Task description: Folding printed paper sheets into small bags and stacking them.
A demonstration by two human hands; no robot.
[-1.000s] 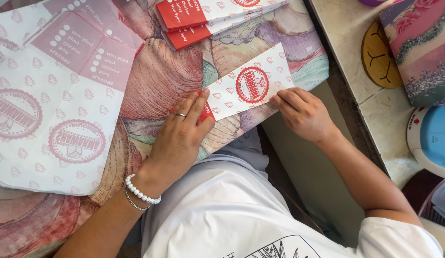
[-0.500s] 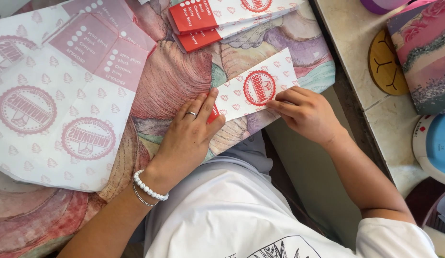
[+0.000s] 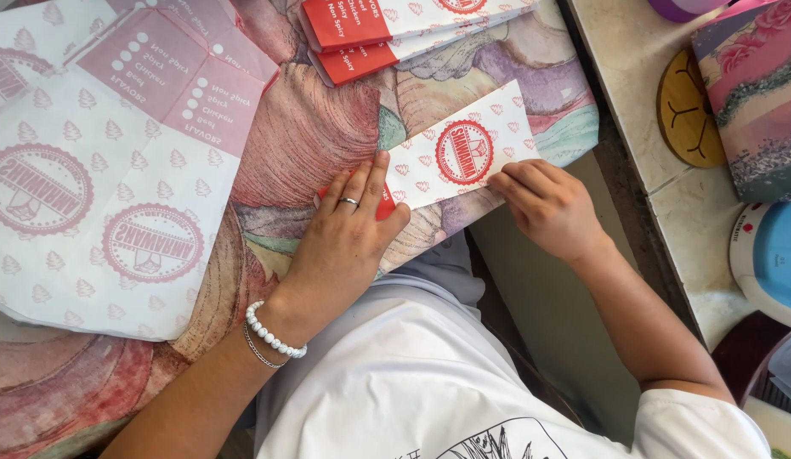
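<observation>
Folded paper sleeve (image 3: pixel 450 161) — white with a red round stamp and a red end — lies flat on the patterned cloth (image 3: pixel 302 136) at its near edge, so this reads as the fold-and-crease step. The left hand (image 3: pixel 348 238) lies open, fingers flat, pinning the red end, while the right hand (image 3: pixel 548 204) has fingers curled, pressing the sleeve's lower right edge — neither hand lifts it. Next move likely calls for steady left-hand pressure and an even run along the crease; stacked finished sleeves (image 3: pixel 387 25) sit beyond, flat printed sheets (image 3: pixel 115 170) well left.
</observation>
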